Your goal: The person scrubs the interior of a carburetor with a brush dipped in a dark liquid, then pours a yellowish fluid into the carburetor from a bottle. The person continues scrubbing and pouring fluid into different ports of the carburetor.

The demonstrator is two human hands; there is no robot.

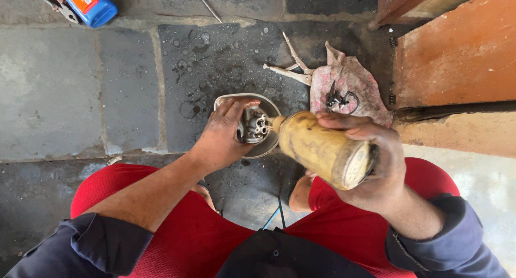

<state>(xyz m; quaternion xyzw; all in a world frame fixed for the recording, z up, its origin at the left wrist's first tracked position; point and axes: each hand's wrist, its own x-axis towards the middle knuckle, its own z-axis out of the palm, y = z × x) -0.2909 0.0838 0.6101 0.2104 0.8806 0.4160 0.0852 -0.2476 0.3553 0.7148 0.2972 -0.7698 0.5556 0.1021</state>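
Head view, looking straight down: the person squats on a wet stone floor (80,90), red-clad knees on either side, and both hands are busy over a small metal bowl (267,147).

Left hand (223,135) curls around a grey metal part (252,125), a carburettor by the look of it, fingers closed on its top and side, holding it tilted just over the bowl. Right hand (373,162) is wrapped tight round a grimy yellow bottle (322,149), tipped on its side, nozzle aimed at the part and almost touching its brass fittings. Whether any liquid is coming out, the picture does not show.

By my reading this is the rinse step: fluid squirted into the part's passages while the bowl catches the run-off. The next move would call for a steady squeeze of the bottle, the nozzle kept on the openings, and the left hand turning the part so each port gets its share, all held over the bowl.

Around them: pale pliers (293,68) lie on the floor beyond the bowl, their handles touching a pink rag (357,82) with small dark springs and clips (339,99) on it. A blue can (88,4) lies at the far left corner, well apart, and an orange wall (462,52) stands at the right.
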